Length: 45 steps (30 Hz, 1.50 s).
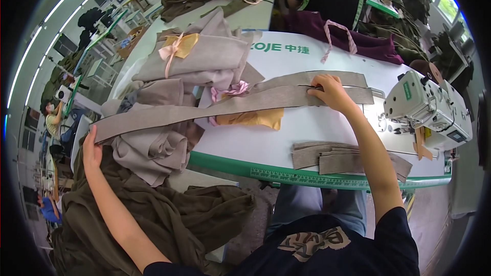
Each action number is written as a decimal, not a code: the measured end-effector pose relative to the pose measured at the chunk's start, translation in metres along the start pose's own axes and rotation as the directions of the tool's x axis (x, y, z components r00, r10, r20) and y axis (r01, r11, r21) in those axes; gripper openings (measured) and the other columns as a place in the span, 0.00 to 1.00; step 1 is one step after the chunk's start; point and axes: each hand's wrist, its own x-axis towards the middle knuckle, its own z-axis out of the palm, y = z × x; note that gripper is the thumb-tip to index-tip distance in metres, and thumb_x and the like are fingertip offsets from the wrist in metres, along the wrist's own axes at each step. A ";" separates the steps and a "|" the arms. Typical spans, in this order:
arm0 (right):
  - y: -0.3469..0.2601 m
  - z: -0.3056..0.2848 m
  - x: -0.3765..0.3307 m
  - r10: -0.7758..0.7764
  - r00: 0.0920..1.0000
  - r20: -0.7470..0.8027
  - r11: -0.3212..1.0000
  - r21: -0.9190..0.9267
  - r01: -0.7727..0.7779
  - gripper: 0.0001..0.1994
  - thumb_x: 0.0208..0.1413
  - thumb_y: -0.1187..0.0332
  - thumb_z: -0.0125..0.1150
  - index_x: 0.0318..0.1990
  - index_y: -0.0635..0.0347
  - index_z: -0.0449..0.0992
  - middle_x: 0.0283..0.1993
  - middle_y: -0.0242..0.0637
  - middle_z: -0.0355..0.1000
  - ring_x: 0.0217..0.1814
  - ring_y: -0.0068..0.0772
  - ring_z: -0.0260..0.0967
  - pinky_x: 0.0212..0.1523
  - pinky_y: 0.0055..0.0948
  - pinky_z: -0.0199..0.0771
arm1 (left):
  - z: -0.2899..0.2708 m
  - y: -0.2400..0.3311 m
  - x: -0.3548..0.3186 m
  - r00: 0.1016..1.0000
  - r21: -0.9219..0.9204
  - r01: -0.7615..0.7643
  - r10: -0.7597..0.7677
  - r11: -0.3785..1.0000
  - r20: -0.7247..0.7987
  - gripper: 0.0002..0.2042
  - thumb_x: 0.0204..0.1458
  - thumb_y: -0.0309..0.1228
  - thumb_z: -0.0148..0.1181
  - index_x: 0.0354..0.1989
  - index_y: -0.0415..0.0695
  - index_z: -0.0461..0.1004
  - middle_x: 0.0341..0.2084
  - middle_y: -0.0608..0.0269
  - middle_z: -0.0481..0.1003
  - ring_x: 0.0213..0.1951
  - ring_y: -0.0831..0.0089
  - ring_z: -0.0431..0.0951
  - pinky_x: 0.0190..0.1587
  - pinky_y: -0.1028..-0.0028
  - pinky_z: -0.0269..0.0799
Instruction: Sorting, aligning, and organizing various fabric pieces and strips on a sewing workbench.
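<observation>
A long taupe fabric strip [169, 115] stretches across the white table from left to right. My left hand [92, 152] grips its left end, thumb along the edge, above a heap of taupe cloth. Over the table's right half, my right hand [328, 91] pinches the strip near its right end, fingers closed. Another taupe band [302, 78] lies just behind it; whether both are one piece I cannot tell. To the right of that hand stands a white sewing machine [427, 105]. Several short taupe strips [348, 159] lie stacked near the front edge.
Bundled taupe fabric [215, 53] with a peach tie covers the table's left. A mustard cloth piece [255, 117] lies under the strip. Dark olive cloth [153, 214] hangs at front left. Maroon fabric [353, 41] lies at the back, near another person [327, 0]. A ruler [307, 178] runs along the front edge.
</observation>
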 end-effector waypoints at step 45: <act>-0.063 -0.115 -0.161 0.016 0.998 0.068 0.997 0.068 -0.021 0.09 0.58 0.68 0.61 0.43 0.60 0.77 0.41 0.39 0.76 0.41 0.34 0.75 0.44 0.34 0.74 | 0.034 0.017 0.103 0.730 0.734 -0.547 0.658 0.402 0.183 0.17 0.63 0.35 0.54 0.55 0.39 0.72 0.52 0.56 0.75 0.53 0.65 0.74 0.57 0.70 0.67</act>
